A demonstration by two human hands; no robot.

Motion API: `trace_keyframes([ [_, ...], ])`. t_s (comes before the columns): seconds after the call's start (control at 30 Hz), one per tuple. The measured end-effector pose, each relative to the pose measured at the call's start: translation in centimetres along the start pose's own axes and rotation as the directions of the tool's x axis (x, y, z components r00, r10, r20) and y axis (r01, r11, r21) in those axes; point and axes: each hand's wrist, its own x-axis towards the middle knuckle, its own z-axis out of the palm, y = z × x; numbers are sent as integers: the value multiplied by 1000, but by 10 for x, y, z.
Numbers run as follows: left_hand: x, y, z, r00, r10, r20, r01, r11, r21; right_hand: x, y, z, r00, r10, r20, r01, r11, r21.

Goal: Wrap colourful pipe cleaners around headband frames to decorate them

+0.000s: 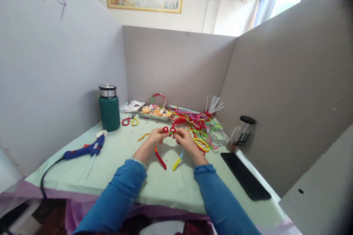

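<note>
Over the middle of the table, both of my hands pinch the top of a headband wrapped in colourful pipe cleaners. Its two ends hang down, one orange and red, the other blue and yellow. My left hand grips it from the left with closed fingers, and my right hand does so from the right. Between the fingertips, two small red pipe cleaner loops stand up, with a bit of green below them. The fingers partly hide the band's top.
A blue glue gun and a green bottle are on the left. Behind stand a metal tray of scraps and scissors. Piled pipe cleaners lie back right, near a clear jar and a black phone-like slab.
</note>
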Motion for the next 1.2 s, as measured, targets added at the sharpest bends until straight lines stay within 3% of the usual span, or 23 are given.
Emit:
trace_keyframes([
  [0.27, 7, -13, 0, 1000, 3, -23, 0, 992, 130, 3, 7, 2, 999, -4, -40, 3, 999, -45],
  [0.57, 10, -16, -6, 999, 30, 13, -32, 977, 210, 0, -2, 3, 1000, -9, 17, 9, 1000, -3],
  [0.7, 12, -19, -5, 994, 103, 33, -108, 955, 275, -1, -2, 3, 1000, -20, 8, 21, 998, -60],
  [0.8, 14, -21, -4, 970, 242, -1, -213, 859, 465, 1, 2, 3, 1000, 0, -32, -3, 995, -97],
  [0.9, 14, -23, -3, 940, 340, -28, -231, 694, 682, 3, 6, 2, 999, 25, -40, -28, 996, -83],
  [0.97, 13, -23, -3, 928, 372, -21, -236, 631, 739, 4, 7, 2, 999, 41, -30, -43, 997, -68],
  [1.2, 11, -22, -3, 902, 432, -29, -268, 609, 746, 4, 6, -1, 999, 44, -24, -45, 997, -69],
])
